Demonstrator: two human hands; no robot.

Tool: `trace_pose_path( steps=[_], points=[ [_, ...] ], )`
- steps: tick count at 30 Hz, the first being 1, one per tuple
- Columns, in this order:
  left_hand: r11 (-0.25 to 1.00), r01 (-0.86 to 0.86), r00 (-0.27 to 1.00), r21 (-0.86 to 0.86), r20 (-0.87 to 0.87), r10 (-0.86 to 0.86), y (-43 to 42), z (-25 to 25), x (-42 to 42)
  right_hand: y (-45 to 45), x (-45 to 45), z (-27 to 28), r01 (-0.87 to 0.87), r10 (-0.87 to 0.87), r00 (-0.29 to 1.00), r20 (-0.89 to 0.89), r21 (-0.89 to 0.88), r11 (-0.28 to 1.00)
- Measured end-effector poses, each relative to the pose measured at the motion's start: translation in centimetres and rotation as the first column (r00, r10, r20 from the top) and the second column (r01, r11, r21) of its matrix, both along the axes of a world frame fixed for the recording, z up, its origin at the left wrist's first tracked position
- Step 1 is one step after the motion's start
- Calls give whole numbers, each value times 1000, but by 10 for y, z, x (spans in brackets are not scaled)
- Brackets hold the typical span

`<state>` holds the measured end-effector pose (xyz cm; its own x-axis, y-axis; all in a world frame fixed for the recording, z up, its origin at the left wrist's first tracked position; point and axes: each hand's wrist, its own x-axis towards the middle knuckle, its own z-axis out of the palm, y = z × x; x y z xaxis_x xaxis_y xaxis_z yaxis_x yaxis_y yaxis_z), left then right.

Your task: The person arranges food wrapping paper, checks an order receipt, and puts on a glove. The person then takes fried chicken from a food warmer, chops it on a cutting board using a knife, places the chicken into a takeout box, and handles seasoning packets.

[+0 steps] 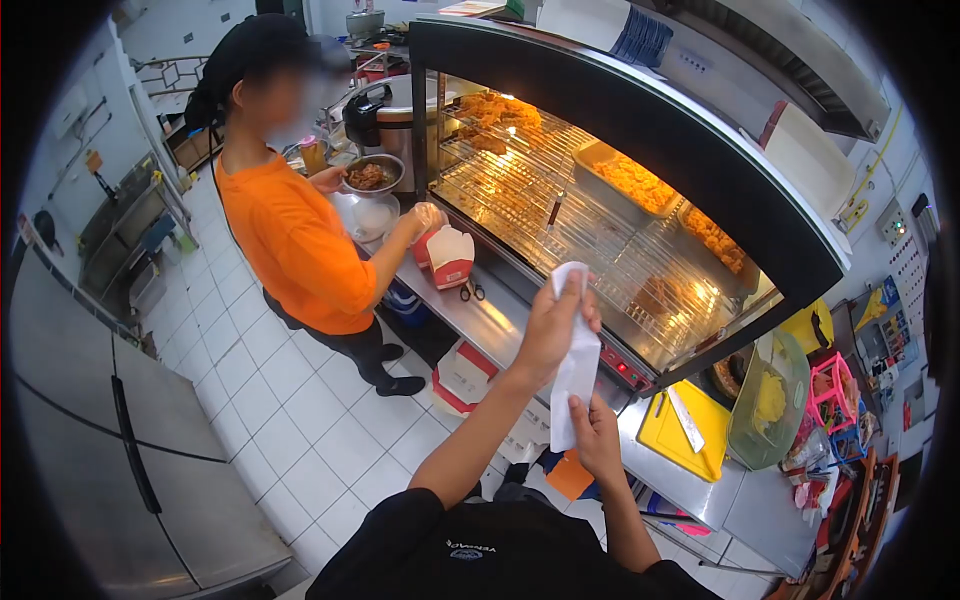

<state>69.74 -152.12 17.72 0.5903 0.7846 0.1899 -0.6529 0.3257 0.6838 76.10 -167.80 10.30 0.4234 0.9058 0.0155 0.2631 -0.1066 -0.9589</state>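
Shiny grey steel makes up the long bench (490, 322), and on it a big glass food case with a thick black frame (620, 105) glows with warm light. Just in front of the case, the left hand (552, 325) pinches the top of a long, thin white paper piece (574, 385). The right hand (597, 435) holds its lower end. If the hands pull hard in different ways, the paper could rip, since it looks thin. The left hand is near the case, so a slip that way could bump it, and the glass may be hot. On the right, a bare silver knife (684, 415) lies on a yellow plastic board (660, 435); a careless reach there could cut. On the left, black-handled scissors (472, 292) sit beside a red and white card box (447, 262), near the bench edge. A nudge from the person in orange (300, 240) could knock them down.
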Motion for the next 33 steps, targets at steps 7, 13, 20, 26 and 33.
trace_pose_path(
  steps=[7,13,20,26,33],
  points=[
    [965,65,997,255,-62,-51,4,20,5,2,20,5,-42,46,982,181,-26,999],
    [988,57,997,146,-53,-50,15,21,11,22,32,-5,-180,177,970,168,5,984],
    [939,-49,969,340,-210,127,14,29,29,54,60,41,-252,229,958,172,124,960],
    [978,-156,979,140,-110,172,9,0,37,108,73,87,-288,282,958,61,241,927],
    [956,-189,959,-223,168,229,8,-16,23,176,70,120,-476,405,862,306,211,854]
  ],
)
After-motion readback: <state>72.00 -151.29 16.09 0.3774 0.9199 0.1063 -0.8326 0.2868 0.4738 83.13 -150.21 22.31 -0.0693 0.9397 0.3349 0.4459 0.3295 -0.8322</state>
